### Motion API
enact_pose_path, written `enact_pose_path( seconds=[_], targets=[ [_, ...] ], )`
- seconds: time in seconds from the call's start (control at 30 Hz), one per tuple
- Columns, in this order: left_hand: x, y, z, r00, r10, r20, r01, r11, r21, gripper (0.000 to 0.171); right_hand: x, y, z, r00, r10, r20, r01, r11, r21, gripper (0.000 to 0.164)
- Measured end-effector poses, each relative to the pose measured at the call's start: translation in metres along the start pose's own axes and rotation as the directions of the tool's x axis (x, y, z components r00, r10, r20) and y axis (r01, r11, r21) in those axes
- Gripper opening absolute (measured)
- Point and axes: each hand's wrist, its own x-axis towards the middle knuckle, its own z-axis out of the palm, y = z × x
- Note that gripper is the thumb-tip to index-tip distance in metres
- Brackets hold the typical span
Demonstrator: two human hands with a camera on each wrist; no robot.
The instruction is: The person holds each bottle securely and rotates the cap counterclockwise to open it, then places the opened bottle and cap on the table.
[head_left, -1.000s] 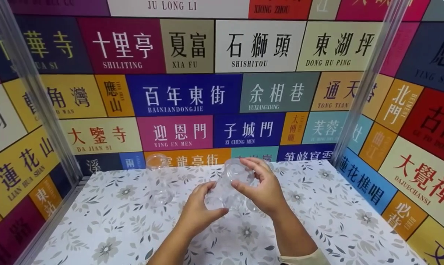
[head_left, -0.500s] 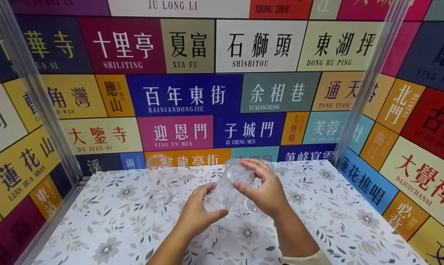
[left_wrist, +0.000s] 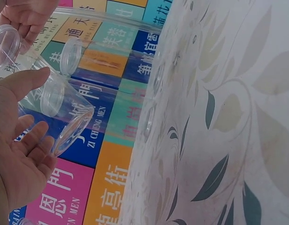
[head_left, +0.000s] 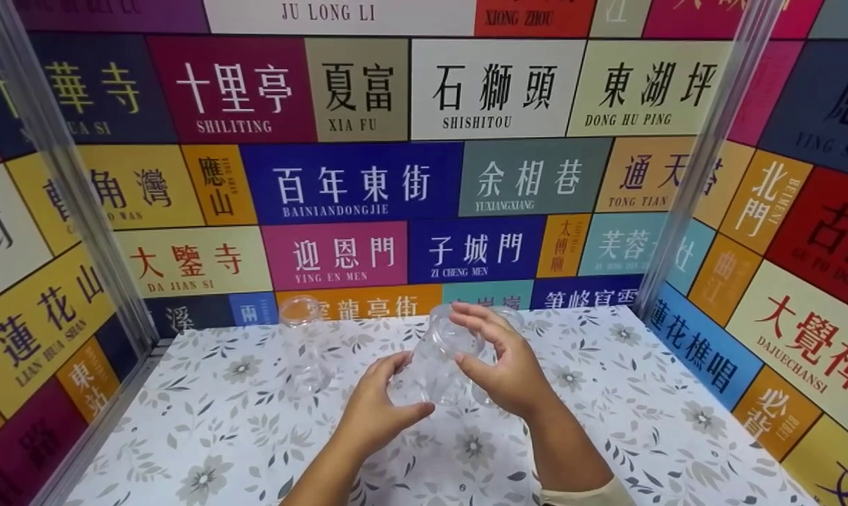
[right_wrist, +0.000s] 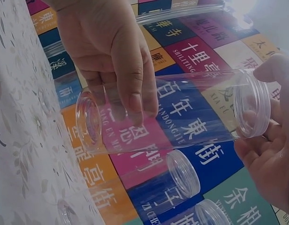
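Observation:
A clear, straight-sided plastic jar (head_left: 434, 362) is held tilted above the table, its ribbed round mouth end (right_wrist: 252, 104) up and toward the right hand. My left hand (head_left: 382, 400) grips it near the base, the thumb on the near side and fingers round the far side. My right hand (head_left: 505, 358) curls loosely about the mouth end, with the thumb and fingertips right at its edge in the right wrist view. The jar's base (left_wrist: 74, 131) hangs by the left fingers in the left wrist view. Some right fingers are hidden behind the clear end.
Another clear jar (head_left: 303, 348) stands upright on the left of the flower-patterned table (head_left: 206, 450). Behind the held jar stand two more, one jar showing its rim (right_wrist: 184, 173) and another jar beside it (right_wrist: 212, 213). Walls printed with coloured signs (head_left: 354, 179) enclose the table, with metal posts at the corners.
The right hand's fingers and thumb have loosened and shifted slightly to the right at the jar's mouth end. The left hand and the jar stay almost where they were.

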Motion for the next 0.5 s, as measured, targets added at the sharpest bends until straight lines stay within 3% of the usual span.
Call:
enact_pose_path(
  seconds=[0.23, 0.5],
  targets=[
    [0.0002, -0.001, -0.0007, 1.0, 0.007, -0.012, -0.007, 1.0, 0.003, 0.089, 0.0011, 0.0007, -0.0015, 1.0, -0.007, 0.005, 0.007, 1.0, -0.014, 0.057],
    [-0.0004, -0.0017, -0.0003, 1.0, 0.011, -0.008, -0.011, 1.0, 0.0, 0.089, 0.0021, -0.0003, 0.0002, 0.989, 0.108, -0.104, -0.12, 0.985, -0.124, 0.075]
  ],
)
